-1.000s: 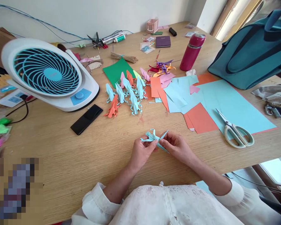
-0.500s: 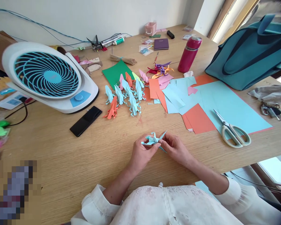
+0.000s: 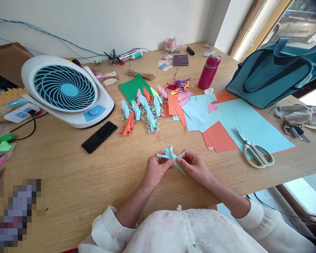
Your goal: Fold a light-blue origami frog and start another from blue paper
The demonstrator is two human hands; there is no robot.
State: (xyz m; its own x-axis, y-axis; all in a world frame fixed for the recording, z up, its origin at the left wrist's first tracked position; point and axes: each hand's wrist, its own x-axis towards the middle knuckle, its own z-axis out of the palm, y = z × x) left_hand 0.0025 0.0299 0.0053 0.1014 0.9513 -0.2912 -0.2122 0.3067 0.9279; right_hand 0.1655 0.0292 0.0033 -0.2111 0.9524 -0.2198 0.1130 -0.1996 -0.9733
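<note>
A small light blue folded paper figure (image 3: pixel 170 155) is held just above the wooden table (image 3: pixel 94 168), near its front edge. My left hand (image 3: pixel 156 170) pinches its left part with closed fingers. My right hand (image 3: pixel 194 166) pinches its right part, where a pointed flap sticks out. Beyond my hands stands a group of finished paper figures (image 3: pixel 142 110), most light blue, some orange and pink.
Blue and orange paper sheets (image 3: pixel 226 123) lie to the right with scissors (image 3: pixel 255 153) on them. A white desk fan (image 3: pixel 65 92) and a black phone (image 3: pixel 99 136) sit at left. A red bottle (image 3: pixel 209 71), a teal bag (image 3: pixel 274 72) and keys (image 3: pixel 295 130) are further back and right.
My hands kept working the blue figure with small finger movements. The camera tilted up a little, so everything sits slightly lower and further right in the view.
</note>
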